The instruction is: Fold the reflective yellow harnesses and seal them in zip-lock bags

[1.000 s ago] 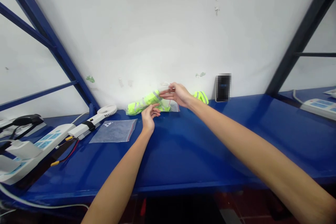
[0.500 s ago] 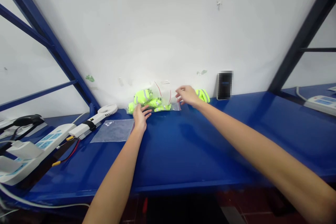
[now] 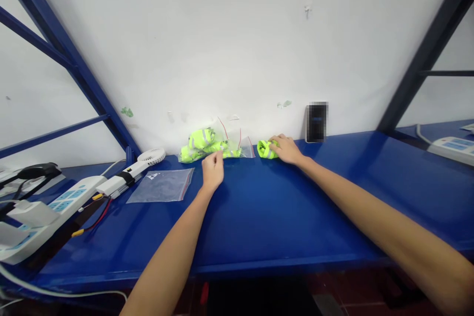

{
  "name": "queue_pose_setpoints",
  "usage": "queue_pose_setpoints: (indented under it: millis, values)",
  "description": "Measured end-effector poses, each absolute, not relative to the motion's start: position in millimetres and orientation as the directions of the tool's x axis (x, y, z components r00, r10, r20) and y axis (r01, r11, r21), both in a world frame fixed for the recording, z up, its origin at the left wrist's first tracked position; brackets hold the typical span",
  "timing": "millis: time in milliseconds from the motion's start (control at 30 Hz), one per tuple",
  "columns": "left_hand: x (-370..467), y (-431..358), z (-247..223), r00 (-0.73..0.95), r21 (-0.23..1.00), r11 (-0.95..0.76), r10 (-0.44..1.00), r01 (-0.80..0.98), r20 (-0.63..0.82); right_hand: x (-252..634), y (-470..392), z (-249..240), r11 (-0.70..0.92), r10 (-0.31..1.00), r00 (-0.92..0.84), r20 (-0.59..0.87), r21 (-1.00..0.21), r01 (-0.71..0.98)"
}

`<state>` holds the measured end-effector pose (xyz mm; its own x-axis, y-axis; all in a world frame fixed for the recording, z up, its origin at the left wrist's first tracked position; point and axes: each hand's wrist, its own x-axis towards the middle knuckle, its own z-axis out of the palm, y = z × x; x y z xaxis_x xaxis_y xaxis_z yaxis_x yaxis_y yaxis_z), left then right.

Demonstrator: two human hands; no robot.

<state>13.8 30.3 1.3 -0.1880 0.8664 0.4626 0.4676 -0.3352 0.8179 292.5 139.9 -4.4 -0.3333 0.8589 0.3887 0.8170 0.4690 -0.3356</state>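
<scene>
My right hand [image 3: 288, 149] has its fingers wrapped over a rolled neon-yellow reflective cloth [image 3: 266, 150] on the blue table [image 3: 255, 217]. My left hand [image 3: 213, 169] is closed with its fingers curled, in front of a pile of bagged neon-yellow rolls [image 3: 202, 144] by the wall; what it holds, if anything, is hidden. The pile's clear bags have red zip lines. An empty-looking clear zip bag [image 3: 161, 185] lies flat to the left of my left hand.
A phone [image 3: 316, 122] leans on the wall at right. On the left are a white handheld fan [image 3: 151, 156], a power strip [image 3: 68, 196] with plugs, and cables. Another power strip [image 3: 457, 146] lies far right. Blue frame posts stand at both sides.
My right hand has moved right and onto the yellow roll, which now sits further left. My left hand has moved slightly right, away from the flat bag, and its fingers have closed.
</scene>
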Motion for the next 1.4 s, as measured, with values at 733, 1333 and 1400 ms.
queue_pose_setpoints:
  millis: [733, 1333, 1400]
  values:
    - [56, 7, 4, 0.51, 0.403, -0.672, 0.737, 0.621, 0.444, 303, 41, 43, 0.451, 0.81, -0.495, 0.314, -0.873, 0.184]
    - [58, 3, 7, 0.523, 0.411, -0.638, 0.77, 0.651, 0.366, 321, 58, 17, 0.724, 0.602, -0.768, 0.216, -0.553, 0.413]
    - [58, 4, 6, 0.525, 0.412, -0.64, 0.768, 0.648, 0.367, 318, 56, 16, 0.74, 0.596, -0.762, 0.255, -0.543, 0.397]
